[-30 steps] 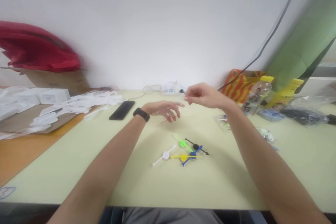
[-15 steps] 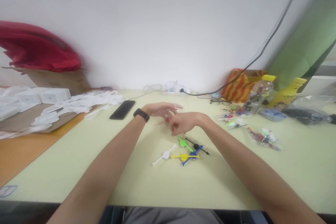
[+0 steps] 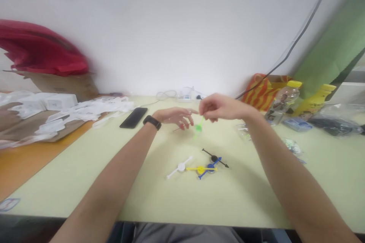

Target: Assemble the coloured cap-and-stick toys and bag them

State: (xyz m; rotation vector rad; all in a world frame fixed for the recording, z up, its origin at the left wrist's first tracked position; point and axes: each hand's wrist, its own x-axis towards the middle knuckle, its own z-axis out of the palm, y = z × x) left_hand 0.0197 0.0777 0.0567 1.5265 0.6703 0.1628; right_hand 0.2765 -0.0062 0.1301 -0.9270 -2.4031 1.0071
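Note:
My right hand [image 3: 218,108] is closed in a pinch on one end of a green arrow spinner [image 3: 199,128], which hangs above the table, slightly blurred. My left hand [image 3: 173,115], with a dark band on its wrist, curls around a red arrow spinner [image 3: 186,126]; fingers partly hide it. Below both hands on the table lie a white arrow spinner [image 3: 181,167], a yellow one [image 3: 200,169], a blue one [image 3: 210,167] and a black one [image 3: 214,158]. The yellow and blue spinners overlap.
A black phone [image 3: 133,117] lies left of my hands. Farther left, another person's hand [image 3: 8,115] is by white parts [image 3: 61,101]. Bottles [image 3: 285,100], a striped bag [image 3: 256,93] and bagged pieces [image 3: 292,146] stand or lie right. A cable [image 3: 302,32] crosses the wall.
My right hand has picked up the green spinner from the group and lifted it up and away, toward the wall. Another person's hand has come into view at the left edge.

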